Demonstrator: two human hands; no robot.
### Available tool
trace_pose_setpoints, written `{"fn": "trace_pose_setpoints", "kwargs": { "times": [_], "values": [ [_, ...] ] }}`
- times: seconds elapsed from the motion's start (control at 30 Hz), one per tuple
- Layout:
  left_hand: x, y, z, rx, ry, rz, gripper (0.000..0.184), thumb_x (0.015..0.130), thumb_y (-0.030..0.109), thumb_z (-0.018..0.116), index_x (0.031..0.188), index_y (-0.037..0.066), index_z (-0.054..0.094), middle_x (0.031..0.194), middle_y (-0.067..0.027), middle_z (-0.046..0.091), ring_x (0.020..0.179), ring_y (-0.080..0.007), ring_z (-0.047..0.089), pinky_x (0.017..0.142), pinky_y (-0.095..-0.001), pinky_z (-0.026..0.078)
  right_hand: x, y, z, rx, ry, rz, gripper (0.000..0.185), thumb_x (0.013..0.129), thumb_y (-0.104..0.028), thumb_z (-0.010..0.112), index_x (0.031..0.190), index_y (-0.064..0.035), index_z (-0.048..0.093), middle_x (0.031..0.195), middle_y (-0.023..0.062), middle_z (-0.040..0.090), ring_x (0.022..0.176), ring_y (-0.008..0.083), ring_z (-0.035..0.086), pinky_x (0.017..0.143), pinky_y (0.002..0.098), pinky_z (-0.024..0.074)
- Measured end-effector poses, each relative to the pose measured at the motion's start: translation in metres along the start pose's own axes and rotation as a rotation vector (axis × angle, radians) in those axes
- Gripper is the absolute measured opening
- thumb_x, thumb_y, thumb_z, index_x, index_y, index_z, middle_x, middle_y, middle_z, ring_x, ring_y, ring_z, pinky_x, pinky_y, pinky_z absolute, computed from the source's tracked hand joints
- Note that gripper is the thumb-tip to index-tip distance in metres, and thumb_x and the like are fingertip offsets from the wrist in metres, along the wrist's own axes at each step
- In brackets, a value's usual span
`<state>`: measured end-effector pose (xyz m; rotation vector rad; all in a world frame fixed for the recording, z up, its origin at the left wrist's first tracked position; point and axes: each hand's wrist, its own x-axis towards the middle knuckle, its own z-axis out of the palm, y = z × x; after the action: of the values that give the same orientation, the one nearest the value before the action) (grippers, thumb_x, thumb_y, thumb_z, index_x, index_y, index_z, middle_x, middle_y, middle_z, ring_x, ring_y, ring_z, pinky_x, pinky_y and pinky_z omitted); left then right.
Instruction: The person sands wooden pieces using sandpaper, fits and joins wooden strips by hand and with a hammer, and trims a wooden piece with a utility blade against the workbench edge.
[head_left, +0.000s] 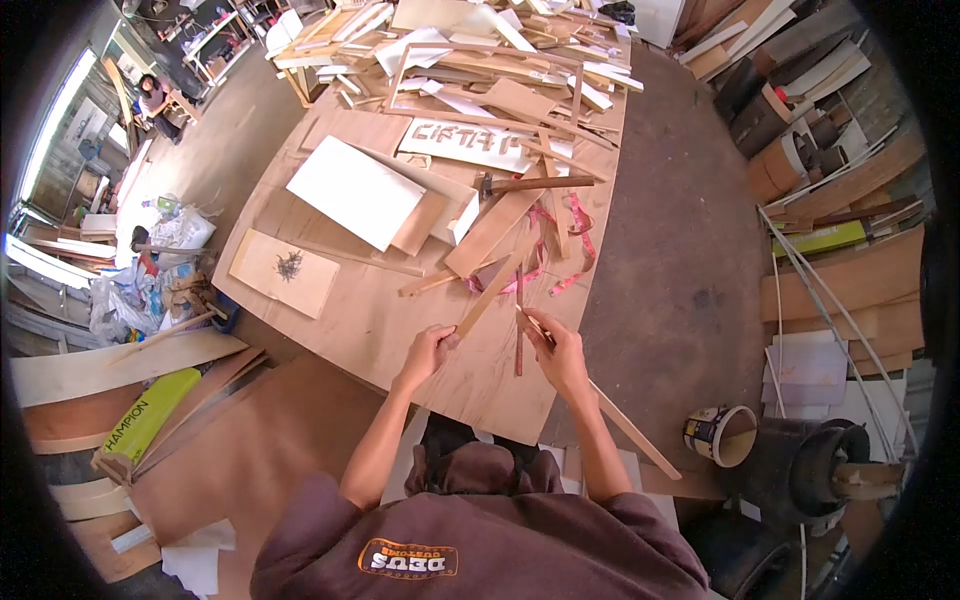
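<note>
My left hand point(430, 355) is closed around the near end of a flat wooden strip point(492, 292), which slants up and to the right over the table. In my right hand point(558, 358) is a thin wooden stick point(638, 435); its long end runs down past the table edge. Between the hands lies a narrow reddish-brown strip point(519, 355). Farther up are a pink measuring tape point(582, 235), loosely curled, and a hammer point(540, 184) lying on its side. To the left, a pile of nails point(289, 265) rests on a small board point(252, 262).
Scrap wood point(470, 60) is heaped at the table's far end. A white panel point(355, 190) and a board with cut-out letters point(465, 142) lie nearer. A bucket point(720, 437) stands on the floor at right. Another person point(158, 105) sits at far left.
</note>
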<state>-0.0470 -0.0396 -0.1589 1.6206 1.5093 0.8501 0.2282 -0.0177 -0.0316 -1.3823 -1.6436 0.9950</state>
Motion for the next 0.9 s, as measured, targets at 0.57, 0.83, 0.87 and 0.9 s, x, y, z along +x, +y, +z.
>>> {"fn": "trace_pose_setpoints", "kwargs": {
  "times": [0.57, 0.83, 0.87, 0.9],
  "values": [
    [0.083, 0.030, -0.099, 0.210, 0.089, 0.195, 0.037, 0.094, 0.026, 0.066, 0.125, 0.005, 0.066, 0.112, -0.0132, 0.068, 0.110, -0.0255, 0.058, 0.100, -0.0413, 0.042, 0.061, -0.070, 0.083, -0.006, 0.128, -0.039, 0.027, 0.097, -0.006, 0.062, 0.124, -0.0073, 0.068, 0.071, 0.0007, 0.056, 0.052, 0.0062, 0.047, 0.047, 0.0266, 0.0368],
    [0.101, 0.140, -0.137, -0.635, -0.286, 0.179, 0.041, 0.097, 0.028, 0.067, 0.127, 0.001, 0.062, 0.112, -0.0054, 0.069, 0.102, -0.0113, 0.061, 0.093, -0.0291, 0.048, 0.071, -0.131, 0.084, 0.267, 0.015, 0.141, 0.020, 0.099, -0.014, 0.064, 0.115, -0.0028, 0.063, 0.079, 0.0049, 0.063, 0.056, 0.0082, 0.053, 0.046, 0.0262, 0.0402],
    [0.101, 0.143, -0.139, -0.715, -0.319, 0.201, 0.039, 0.097, 0.027, 0.067, 0.125, 0.001, 0.063, 0.111, -0.0052, 0.070, 0.100, -0.0109, 0.063, 0.092, -0.0284, 0.049, 0.071, -0.135, 0.083, 0.262, 0.026, 0.135, 0.020, 0.099, -0.014, 0.064, 0.115, -0.0028, 0.063, 0.079, 0.0049, 0.063, 0.056, 0.0082, 0.053, 0.046, 0.0262, 0.0402],
    [0.100, 0.148, -0.142, -0.796, -0.351, 0.217, 0.036, 0.096, 0.025, 0.068, 0.123, 0.001, 0.064, 0.110, -0.0050, 0.071, 0.098, -0.0106, 0.064, 0.090, -0.0277, 0.050, 0.070, -0.138, 0.083, 0.328, 0.023, 0.133, 0.019, 0.099, -0.015, 0.063, 0.113, -0.0023, 0.060, 0.076, 0.0025, 0.058, 0.054, 0.0063, 0.049, 0.044, 0.0254, 0.0364]
  ]
}}
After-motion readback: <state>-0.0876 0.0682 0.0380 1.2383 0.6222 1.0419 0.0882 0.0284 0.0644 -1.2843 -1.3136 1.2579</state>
